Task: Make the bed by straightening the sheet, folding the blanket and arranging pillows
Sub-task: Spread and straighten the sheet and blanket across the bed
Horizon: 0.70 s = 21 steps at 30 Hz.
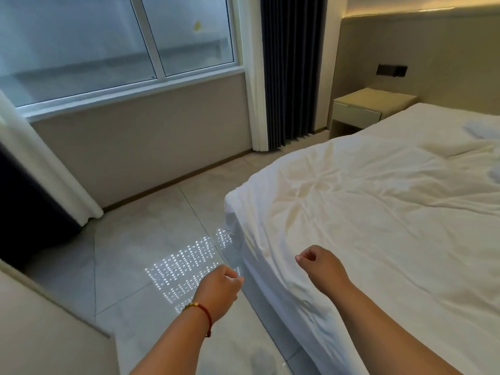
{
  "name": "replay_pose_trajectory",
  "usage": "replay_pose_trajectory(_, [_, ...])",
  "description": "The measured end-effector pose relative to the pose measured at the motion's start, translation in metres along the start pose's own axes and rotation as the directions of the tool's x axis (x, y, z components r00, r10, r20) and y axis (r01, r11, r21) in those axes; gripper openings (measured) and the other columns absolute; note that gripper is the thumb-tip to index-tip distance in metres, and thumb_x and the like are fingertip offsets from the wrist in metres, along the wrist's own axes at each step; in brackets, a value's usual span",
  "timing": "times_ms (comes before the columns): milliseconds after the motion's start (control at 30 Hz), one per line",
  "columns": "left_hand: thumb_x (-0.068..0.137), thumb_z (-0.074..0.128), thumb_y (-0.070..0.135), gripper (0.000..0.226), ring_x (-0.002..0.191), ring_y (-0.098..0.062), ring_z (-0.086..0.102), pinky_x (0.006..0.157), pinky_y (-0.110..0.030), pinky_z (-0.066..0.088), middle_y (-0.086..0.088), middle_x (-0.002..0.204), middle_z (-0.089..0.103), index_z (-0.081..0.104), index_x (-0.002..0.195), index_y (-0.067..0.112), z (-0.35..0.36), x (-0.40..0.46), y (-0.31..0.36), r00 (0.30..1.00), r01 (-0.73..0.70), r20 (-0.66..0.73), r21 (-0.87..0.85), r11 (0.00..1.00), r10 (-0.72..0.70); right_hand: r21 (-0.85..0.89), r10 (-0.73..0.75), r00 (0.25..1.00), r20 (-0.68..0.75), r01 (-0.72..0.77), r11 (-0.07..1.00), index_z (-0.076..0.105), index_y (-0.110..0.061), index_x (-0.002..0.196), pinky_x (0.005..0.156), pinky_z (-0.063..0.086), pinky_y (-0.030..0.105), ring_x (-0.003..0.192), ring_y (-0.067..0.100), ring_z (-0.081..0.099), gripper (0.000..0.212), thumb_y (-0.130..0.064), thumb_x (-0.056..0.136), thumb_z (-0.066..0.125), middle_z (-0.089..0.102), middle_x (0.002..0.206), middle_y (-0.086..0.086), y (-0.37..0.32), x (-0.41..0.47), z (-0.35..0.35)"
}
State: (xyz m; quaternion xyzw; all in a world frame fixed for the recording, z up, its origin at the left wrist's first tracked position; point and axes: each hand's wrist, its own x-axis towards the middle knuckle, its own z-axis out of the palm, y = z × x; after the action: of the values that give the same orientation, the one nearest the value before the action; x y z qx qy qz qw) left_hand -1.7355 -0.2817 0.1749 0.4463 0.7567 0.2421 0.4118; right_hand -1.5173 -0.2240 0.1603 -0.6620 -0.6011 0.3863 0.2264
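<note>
A bed with a wrinkled white sheet (378,207) fills the right half of the view; its near corner points toward the window. My left hand (220,286), with a red cord bracelet on the wrist, hovers over the floor just beside the bed's edge, fingers loosely curled and holding nothing. My right hand (322,265) hovers just above the sheet near that same edge, fingers also loosely curled and empty. A white folded piece of bedding (481,129) lies near the head of the bed, cut off by the frame's right edge.
Glossy tiled floor (140,255) lies between the bed and the window wall. A beige nightstand (370,106) stands by the padded headboard (433,50). A dark curtain (292,69) hangs beside the window (113,41). A pale ledge (40,320) is at the lower left.
</note>
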Motion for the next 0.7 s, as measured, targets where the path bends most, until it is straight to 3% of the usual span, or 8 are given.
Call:
replay_pose_trajectory(167, [0.092, 0.055, 0.026, 0.008, 0.069, -0.01, 0.063, 0.058, -0.022, 0.047, 0.0, 0.082, 0.068, 0.06, 0.09, 0.02, -0.097, 0.117, 0.018, 0.997, -0.079, -0.015, 0.12, 0.99, 0.081, 0.073, 0.046, 0.997, -0.063, -0.041, 0.996, 0.057, -0.011, 0.084, 0.059, 0.039, 0.026, 0.07, 0.018, 0.055, 0.022, -0.031, 0.093, 0.054, 0.064, 0.084, 0.007, -0.082, 0.085, 0.043])
replay_pose_trajectory(267, [0.091, 0.054, 0.027, 0.009, 0.071, -0.014, 0.066, 0.066, -0.028, 0.054, -0.001, 0.078, 0.069, 0.06, 0.084, 0.023, -0.135, 0.184, 0.035, 0.996, -0.088, -0.005, 0.154, 0.984, 0.09, 0.106, 0.078, 0.995, -0.069, -0.071, 0.992, 0.056, -0.012, 0.082, 0.059, 0.039, 0.027, 0.069, 0.018, 0.054, 0.023, -0.032, 0.093, 0.054, 0.064, 0.082, 0.005, -0.12, 0.13, 0.063])
replay_pose_trajectory(333, [0.09, 0.054, 0.027, 0.009, 0.075, -0.016, 0.068, 0.069, -0.031, 0.056, 0.0, 0.078, 0.07, 0.06, 0.085, 0.024, -0.149, 0.229, 0.048, 0.994, -0.106, 0.025, 0.163, 0.981, 0.103, 0.111, 0.104, 0.991, -0.084, -0.094, 0.989, 0.058, -0.009, 0.085, 0.062, 0.041, 0.028, 0.073, 0.02, 0.057, 0.025, -0.033, 0.093, 0.054, 0.065, 0.084, 0.006, -0.137, 0.168, 0.075])
replay_pose_trajectory(533, [0.09, 0.053, 0.026, 0.007, 0.065, -0.011, 0.061, 0.057, -0.023, 0.048, 0.001, 0.076, 0.069, 0.06, 0.087, 0.024, -0.174, 0.379, 0.09, 0.983, -0.169, 0.11, 0.201, 0.965, 0.149, 0.184, 0.175, 0.974, -0.144, -0.148, 0.972, 0.061, -0.002, 0.088, 0.069, 0.046, 0.032, 0.08, 0.026, 0.062, 0.029, -0.031, 0.091, 0.057, 0.068, 0.089, 0.01, -0.177, 0.309, 0.106])
replay_pose_trajectory(700, [0.09, 0.053, 0.029, 0.008, 0.062, -0.01, 0.058, 0.056, -0.022, 0.046, 0.003, 0.077, 0.067, 0.059, 0.093, 0.025, -0.193, 0.513, 0.145, 0.966, -0.24, 0.169, 0.314, 0.919, 0.195, 0.263, 0.225, 0.96, -0.167, -0.176, 0.949, 0.062, -0.008, 0.086, 0.074, 0.049, 0.033, 0.084, 0.02, 0.064, 0.023, -0.031, 0.09, 0.058, 0.067, 0.086, 0.001, -0.212, 0.445, 0.107])
